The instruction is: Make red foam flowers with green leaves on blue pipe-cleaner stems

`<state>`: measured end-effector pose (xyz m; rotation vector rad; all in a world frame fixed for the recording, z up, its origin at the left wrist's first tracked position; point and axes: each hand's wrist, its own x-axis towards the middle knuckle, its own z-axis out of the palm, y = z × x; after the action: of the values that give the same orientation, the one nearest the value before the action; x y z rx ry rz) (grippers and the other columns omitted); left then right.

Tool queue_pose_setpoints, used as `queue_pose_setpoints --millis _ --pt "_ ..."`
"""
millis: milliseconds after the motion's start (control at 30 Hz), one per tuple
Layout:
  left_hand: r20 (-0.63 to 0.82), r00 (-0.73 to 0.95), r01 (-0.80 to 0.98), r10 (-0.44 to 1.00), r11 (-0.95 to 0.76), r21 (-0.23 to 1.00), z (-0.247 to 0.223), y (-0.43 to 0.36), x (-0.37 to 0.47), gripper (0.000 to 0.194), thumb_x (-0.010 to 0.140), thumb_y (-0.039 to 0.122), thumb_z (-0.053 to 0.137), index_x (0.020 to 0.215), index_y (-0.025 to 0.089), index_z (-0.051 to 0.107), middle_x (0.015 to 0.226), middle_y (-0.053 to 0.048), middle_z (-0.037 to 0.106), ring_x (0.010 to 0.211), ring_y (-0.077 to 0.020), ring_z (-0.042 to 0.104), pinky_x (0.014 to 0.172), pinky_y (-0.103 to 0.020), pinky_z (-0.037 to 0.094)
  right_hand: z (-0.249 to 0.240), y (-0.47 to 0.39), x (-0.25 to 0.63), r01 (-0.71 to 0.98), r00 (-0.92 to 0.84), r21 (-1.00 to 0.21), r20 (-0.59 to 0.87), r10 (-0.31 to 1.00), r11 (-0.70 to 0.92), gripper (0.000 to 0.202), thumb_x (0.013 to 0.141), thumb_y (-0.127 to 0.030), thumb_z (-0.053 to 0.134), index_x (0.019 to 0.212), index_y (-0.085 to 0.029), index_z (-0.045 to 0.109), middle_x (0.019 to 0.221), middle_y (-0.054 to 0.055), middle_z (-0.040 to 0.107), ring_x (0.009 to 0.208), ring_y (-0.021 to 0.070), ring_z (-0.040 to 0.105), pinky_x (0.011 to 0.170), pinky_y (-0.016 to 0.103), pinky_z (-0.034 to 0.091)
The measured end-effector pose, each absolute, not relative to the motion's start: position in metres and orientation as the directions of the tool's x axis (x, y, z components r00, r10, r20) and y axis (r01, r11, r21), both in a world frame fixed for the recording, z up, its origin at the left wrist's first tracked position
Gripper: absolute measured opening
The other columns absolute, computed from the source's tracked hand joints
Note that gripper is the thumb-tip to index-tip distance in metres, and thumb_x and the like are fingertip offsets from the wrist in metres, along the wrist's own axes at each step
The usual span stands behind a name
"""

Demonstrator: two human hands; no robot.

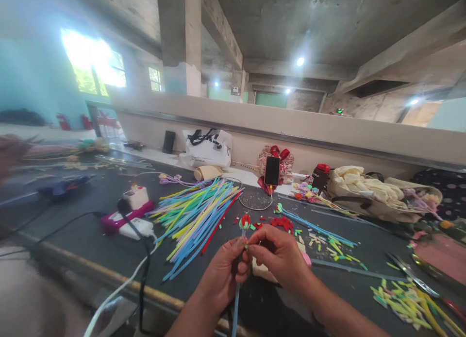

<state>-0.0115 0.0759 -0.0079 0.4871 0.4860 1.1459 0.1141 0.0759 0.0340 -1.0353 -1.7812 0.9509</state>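
Near the middle of the dark table, my left hand [228, 268] is closed round a blue stem [236, 308] topped by a small red and green flower head [245, 222]. My right hand [278, 254] meets it from the right, thumb and forefinger pinched on a small pale green piece [246, 246] against the stem just under the flower head. Left of the hands lies a fanned pile of coloured fuzzy sticks [200, 215]. Red cut pieces [283, 224] are scattered just beyond my right hand.
A purple and white power strip [127, 223] with cables lies left. Scissors [415, 275] and yellow-green pieces [400, 303] are at right. Behind stand a phone [272, 171], a white bag [207, 148] and a cloth bag [364, 189]. Another person's blurred hand [10, 155] shows far left.
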Motion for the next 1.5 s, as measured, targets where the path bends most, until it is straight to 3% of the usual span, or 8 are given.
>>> queue_pose_setpoints --millis 333,667,800,900,1000,1133,1267,1500 --pt "-0.107 0.347 -0.679 0.932 0.328 0.657 -0.012 0.076 -0.012 0.019 0.061 0.023 0.070 0.063 0.012 0.055 0.047 0.003 0.055 0.032 -0.0003 0.042 0.029 -0.009 0.027 0.037 0.083 0.120 0.094 -0.328 -0.995 -0.006 0.945 0.026 0.016 0.069 -0.029 0.059 0.065 -0.014 0.054 0.045 -0.007 0.050 0.036 0.0036 0.040 0.033 0.013 0.027" --pt "-0.117 0.306 -0.598 0.945 0.286 0.748 -0.008 0.074 -0.010 0.021 0.060 0.027 0.070 0.061 0.014 0.053 0.047 0.005 0.053 0.033 0.0004 0.038 0.030 -0.010 0.026 0.040 0.085 0.125 0.199 -0.361 -0.972 0.046 0.931 0.125 0.009 0.068 -0.023 0.056 0.067 -0.014 0.055 0.048 -0.007 0.049 0.038 0.0037 0.042 0.034 0.013 0.029" --pt "-0.131 0.271 -0.552 0.954 0.265 0.791 -0.007 0.073 -0.009 0.020 0.063 0.027 0.067 0.059 0.014 0.052 0.050 0.006 0.052 0.036 0.0007 0.040 0.032 -0.009 0.028 0.050 0.090 0.149 0.253 -0.272 -0.960 0.050 0.961 0.122 0.012 0.069 -0.025 0.054 0.078 -0.016 0.057 0.049 -0.006 0.052 0.037 0.0063 0.045 0.034 0.015 0.032" --pt "-0.133 0.265 -0.488 0.955 0.251 0.836 -0.007 0.074 -0.009 0.018 0.067 0.028 0.064 0.060 0.014 0.054 0.050 0.005 0.053 0.037 -0.0004 0.041 0.032 -0.009 0.028 0.051 0.080 0.181 0.420 -0.136 -0.890 0.131 0.982 0.177 0.014 0.072 -0.028 0.051 0.077 -0.016 0.057 0.056 -0.004 0.055 0.043 0.0082 0.049 0.039 0.018 0.032" --pt "-0.133 0.242 -0.411 0.961 0.225 0.883 -0.008 0.075 -0.007 0.020 0.069 0.030 0.061 0.061 0.013 0.056 0.048 0.004 0.053 0.037 -0.0013 0.041 0.031 -0.010 0.029 0.038 0.057 0.209 0.729 -0.068 -0.658 0.201 0.977 0.186 0.018 0.075 -0.030 0.048 0.066 -0.017 0.057 0.053 -0.002 0.055 0.050 0.0117 0.051 0.048 0.021 0.034" --pt "-0.142 0.147 -0.274 0.979 0.178 0.945 -0.009 0.075 -0.003 0.019 0.070 0.032 0.059 0.065 0.014 0.055 0.061 0.001 0.060 0.048 -0.0051 0.053 0.036 -0.012 0.035 0.014 0.031 0.221 0.882 -0.055 -0.463 0.089 0.995 0.090 0.021 0.076 -0.036 0.049 0.066 -0.019 0.058 0.056 0.000 0.064 0.053 0.0149 0.056 0.051 0.023 0.033" --pt "-0.138 0.076 -0.077 0.988 0.144 0.987 -0.011 0.077 0.004 0.017 0.069 0.031 0.057 0.069 0.015 0.053 0.062 -0.002 0.064 0.054 -0.0123 0.060 0.037 -0.016 0.038 0.003 0.031 0.217 0.904 -0.023 -0.426 0.010 1.000 0.026 0.019 0.075 -0.032 0.048 0.063 -0.020 0.056 0.048 0.000 0.065 0.046 0.0147 0.056 0.045 0.022 0.029" --pt "-0.124 0.016 0.116 0.992 0.122 0.986 -0.012 0.076 0.011 0.015 0.073 0.032 0.046 0.077 0.018 0.048 0.058 -0.002 0.065 0.052 -0.0163 0.063 0.038 -0.020 0.041 0.000 0.046 0.227 0.858 0.077 -0.509 0.003 0.997 -0.065 0.019 0.072 -0.029 0.046 0.056 -0.020 0.051 0.042 -0.001 0.062 0.043 0.0138 0.055 0.045 0.020 0.032"
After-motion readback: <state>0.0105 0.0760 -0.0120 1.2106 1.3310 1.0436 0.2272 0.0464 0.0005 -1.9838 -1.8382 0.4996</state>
